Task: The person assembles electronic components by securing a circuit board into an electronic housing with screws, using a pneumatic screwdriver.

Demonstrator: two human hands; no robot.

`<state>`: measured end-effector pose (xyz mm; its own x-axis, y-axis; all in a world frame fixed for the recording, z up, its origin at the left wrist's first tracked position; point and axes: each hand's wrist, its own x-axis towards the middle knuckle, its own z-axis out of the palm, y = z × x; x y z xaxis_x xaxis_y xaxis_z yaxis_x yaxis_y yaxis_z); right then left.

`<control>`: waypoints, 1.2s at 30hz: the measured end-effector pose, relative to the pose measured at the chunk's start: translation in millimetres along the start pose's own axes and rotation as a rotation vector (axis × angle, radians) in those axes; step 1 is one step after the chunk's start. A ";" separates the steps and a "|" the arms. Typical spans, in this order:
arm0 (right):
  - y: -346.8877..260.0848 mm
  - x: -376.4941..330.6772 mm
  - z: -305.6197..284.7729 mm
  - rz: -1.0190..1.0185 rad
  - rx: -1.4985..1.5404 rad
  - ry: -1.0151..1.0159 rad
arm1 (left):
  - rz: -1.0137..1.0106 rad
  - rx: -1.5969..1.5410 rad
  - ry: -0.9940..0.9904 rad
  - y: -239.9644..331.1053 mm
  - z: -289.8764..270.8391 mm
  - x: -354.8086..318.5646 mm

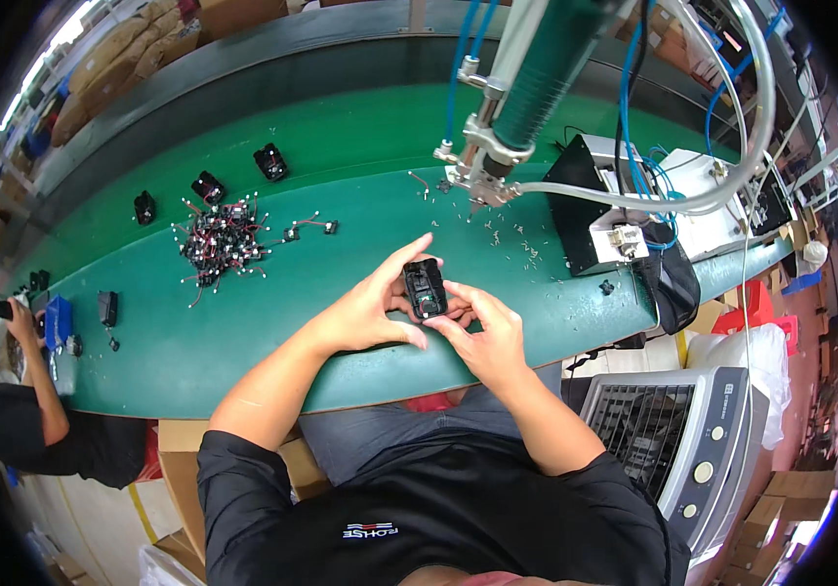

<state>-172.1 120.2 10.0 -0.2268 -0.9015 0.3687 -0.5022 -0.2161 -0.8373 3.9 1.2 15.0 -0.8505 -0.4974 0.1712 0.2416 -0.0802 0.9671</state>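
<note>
Hands meet over the near edge of the green worktop [243, 322], and between them I hold a small black housing [425, 288]. My left hand [372, 311] cups it from the left, thumb low under its bottom end and fingers stretched up along its side, the index finger reaching past its top. My right hand [485, 334] closes on it from the right and below, fingertips pressed to its right edge. Both hands are narrowed onto the housing, neither spread wide. The housing is a rounded oblong with its long axis running away from me, nearly upright in the head view and leaning slightly left at the top. Its open face is turned up toward me; inside I can make out something pale, perhaps a small board, though the view is too small to be sure.

Farther out on the worktop, to my left, lies a tangled heap of small black parts with red and white wires [222, 242]. Three more black housings [209, 186] sit apart beyond it. Small screws [521, 244] are scattered ahead of my right hand. Above them hangs a screwdriver unit with a green barrel [536, 78], fed by blue and clear hoses. A black box [585, 200] stands to its right. At the far left, another person's hand [20, 317] rests by a blue object [58, 322].
</note>
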 end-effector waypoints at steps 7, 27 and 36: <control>-3.8 4.1 3.4 -0.143 -0.083 0.015 | 0.007 0.472 0.145 -4.6 -5.3 1.9; -126.2 152.5 -92.7 -0.313 0.360 0.278 | -0.082 0.069 0.295 -15.5 -13.9 5.3; -129.7 164.3 -80.5 -0.230 0.495 0.163 | -0.125 0.175 0.257 -5.5 -3.3 3.6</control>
<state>-211.4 30.3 211.7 -0.3033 -0.7497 0.5882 -0.1113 -0.5851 -0.8033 1.1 -3.1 9.6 -0.7175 -0.6964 0.0176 0.0397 -0.0156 0.9991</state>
